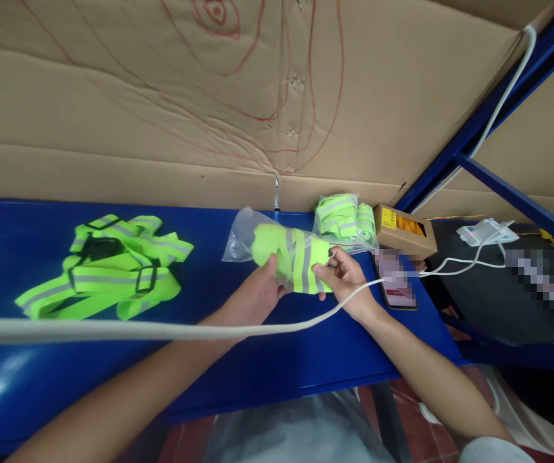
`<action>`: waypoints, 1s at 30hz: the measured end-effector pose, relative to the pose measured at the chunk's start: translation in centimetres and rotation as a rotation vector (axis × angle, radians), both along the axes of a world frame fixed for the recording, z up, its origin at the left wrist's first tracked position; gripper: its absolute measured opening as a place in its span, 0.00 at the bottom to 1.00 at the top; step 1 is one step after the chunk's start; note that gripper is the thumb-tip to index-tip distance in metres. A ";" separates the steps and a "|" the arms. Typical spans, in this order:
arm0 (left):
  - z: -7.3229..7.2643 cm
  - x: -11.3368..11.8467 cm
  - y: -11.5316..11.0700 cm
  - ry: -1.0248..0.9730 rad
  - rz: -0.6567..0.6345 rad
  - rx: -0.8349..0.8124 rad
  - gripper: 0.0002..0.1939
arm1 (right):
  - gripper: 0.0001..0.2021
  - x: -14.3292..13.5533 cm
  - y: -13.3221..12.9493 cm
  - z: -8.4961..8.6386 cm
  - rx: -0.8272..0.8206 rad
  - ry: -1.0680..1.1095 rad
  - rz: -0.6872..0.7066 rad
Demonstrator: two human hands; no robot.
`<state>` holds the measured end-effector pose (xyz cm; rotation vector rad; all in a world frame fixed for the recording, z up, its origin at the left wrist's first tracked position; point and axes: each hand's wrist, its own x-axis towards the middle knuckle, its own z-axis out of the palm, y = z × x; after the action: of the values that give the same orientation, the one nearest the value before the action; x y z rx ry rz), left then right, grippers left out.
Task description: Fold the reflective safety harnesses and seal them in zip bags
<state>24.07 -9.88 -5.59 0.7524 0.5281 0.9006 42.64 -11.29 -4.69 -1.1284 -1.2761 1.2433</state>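
Between my hands is a folded neon-yellow reflective strap bundle point(303, 260) with grey stripes, partly inside a clear plastic bag point(240, 236). My left hand point(262, 292) grips the bagged side, thumb on top and fingers mostly hidden beneath. With thumb and fingers, my right hand point(349, 280) pinches the bundle's right end, which sticks out of the bag. To the left, a loose reflective harness point(122, 278) with black buckles lies spread in loops. Behind my hands sits another bagged reflective bundle point(341, 218).
A blue table point(219, 296) carries these things. At right are a cardboard box point(406, 231) with orange contents, a phone point(395, 283) and a black surface point(489, 308). A white cable point(161, 330) crosses in front of my forearms. Cardboard point(161, 96) walls the back.
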 end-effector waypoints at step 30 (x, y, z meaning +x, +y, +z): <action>0.8 0.6 -1.1 -0.012 0.202 0.046 0.19 | 0.19 -1.9 -0.8 -1.8 0.247 -0.154 -0.079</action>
<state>24.65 -11.03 -4.80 0.7440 0.5821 1.1074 40.77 -12.11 -6.45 -1.0988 -1.4416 0.9257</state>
